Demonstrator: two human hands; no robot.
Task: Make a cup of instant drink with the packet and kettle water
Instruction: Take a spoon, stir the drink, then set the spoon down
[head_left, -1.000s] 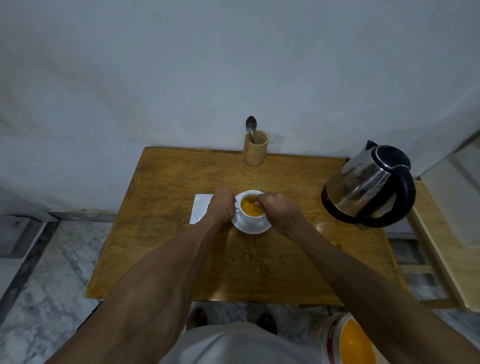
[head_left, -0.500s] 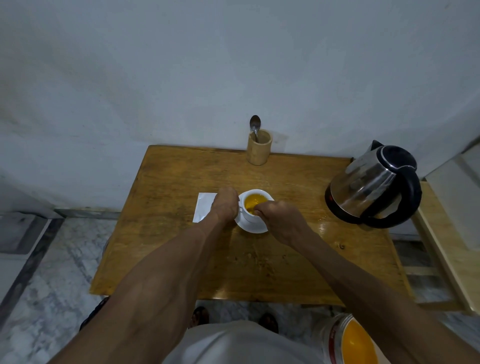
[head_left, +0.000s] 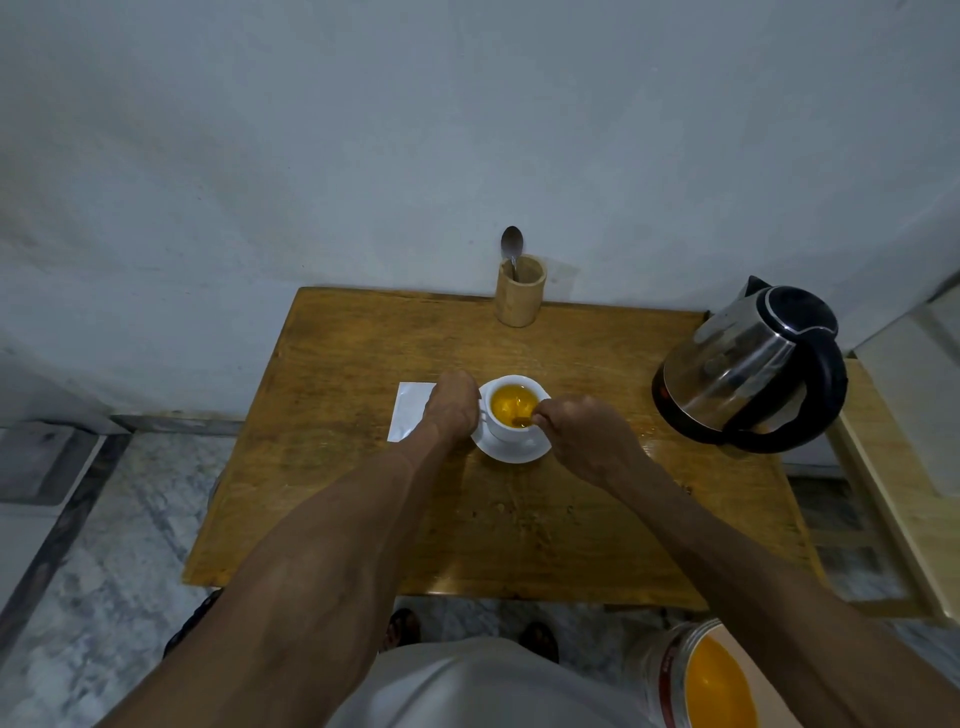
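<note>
A white cup (head_left: 511, 430) full of orange-yellow drink stands on a white saucer (head_left: 511, 453) in the middle of the wooden table (head_left: 363, 364). My left hand (head_left: 451, 408) grips the cup at its handle side. My right hand (head_left: 582, 434) pinches a small spoon (head_left: 521, 420) whose tip dips into the drink at the cup's near right rim. A white packet (head_left: 410, 410) lies flat just left of my left hand, partly hidden by it. The steel kettle (head_left: 748, 369) with a black handle sits at the table's right edge.
A bamboo holder (head_left: 520, 291) with a second spoon (head_left: 511, 244) stands at the table's back edge against the wall. A white bucket (head_left: 696, 675) of orange liquid is on the floor at the near right. A pale wooden frame (head_left: 893, 488) adjoins the table's right side.
My right hand has shifted slightly back from over the cup toward its near right rim, still in the drink with the spoon. My left hand has stayed on the cup.
</note>
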